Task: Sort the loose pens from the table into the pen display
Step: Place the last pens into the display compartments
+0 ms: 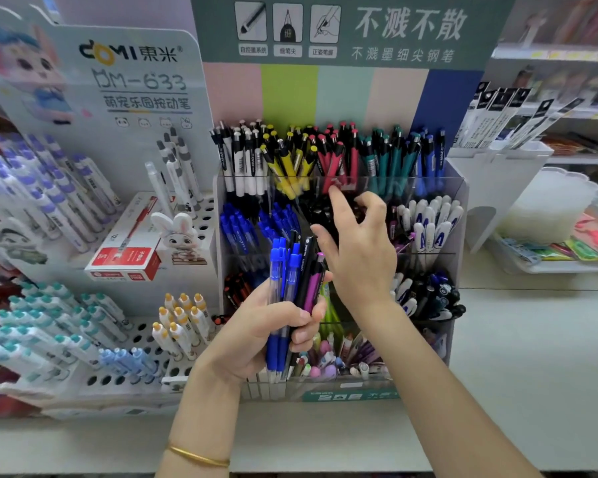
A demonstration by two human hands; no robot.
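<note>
Pens [292, 270] are standing bunched in the left hand [252, 329], its fingers clamping round them, so stock is ready just before the pen display [346, 395]. Right hand [358, 253] is reaching toward the upper compartments, fingers [339, 201] apart, holding nothing, probably picking a matching slot.

The white cardboard header [118, 81] at left reads "DOMI 東米", "DM-633" and "萌宠乐园按动笔". The grey-green header board [353, 29] above the clear plastic pen display [461, 208] reads "不溅不散" and "不溅墨细尖钢笔". White pen caps [441, 232] in it bear a blue "A".
</note>
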